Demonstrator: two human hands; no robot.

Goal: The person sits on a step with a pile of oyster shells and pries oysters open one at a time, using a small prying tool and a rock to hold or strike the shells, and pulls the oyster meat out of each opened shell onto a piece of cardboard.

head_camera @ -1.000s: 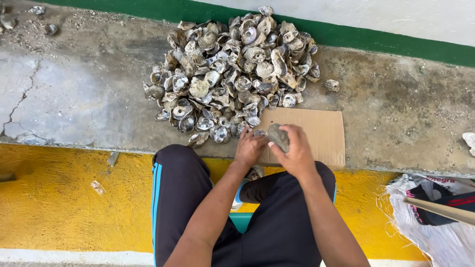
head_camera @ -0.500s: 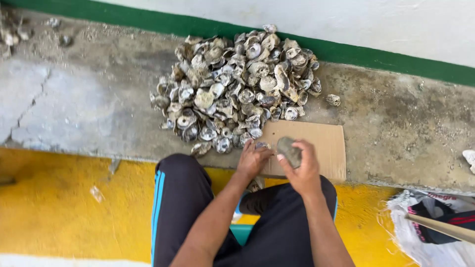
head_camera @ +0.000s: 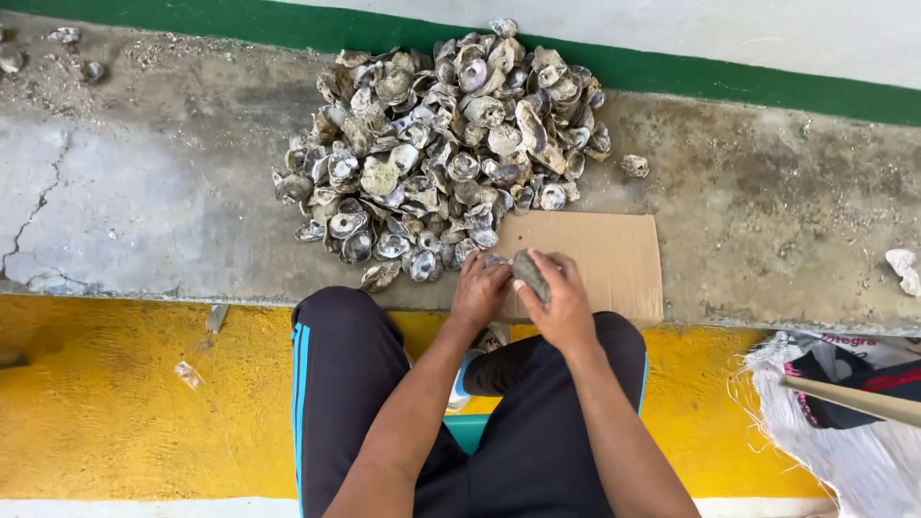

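Note:
A big heap of grey oyster shells (head_camera: pixel 441 144) lies on the concrete ledge (head_camera: pixel 153 201). In front of it a flat piece of cardboard (head_camera: pixel 614 259) rests near the ledge's edge. My right hand (head_camera: pixel 561 305) grips a dark grey oyster shell (head_camera: pixel 530 274) over the cardboard's near left corner. My left hand (head_camera: pixel 480 288) is closed beside it, pressing against the same shell; a small pale object shows at its fingertips, too small to identify. My legs in dark trousers with blue stripes fill the foreground.
A single shell (head_camera: pixel 634 165) lies right of the heap, and a pale fragment (head_camera: pixel 902 264) sits at the far right. White sack with dark cloth (head_camera: pixel 844 403) and a wooden stick (head_camera: pixel 854 398) stand at right. A green seat (head_camera: pixel 468 432) shows between my legs. Yellow painted floor (head_camera: pixel 106 403) lies below.
The view has shifted slightly. Both hands have stayed together on the shell over the cardboard's corner, lowering it a little toward the edge.

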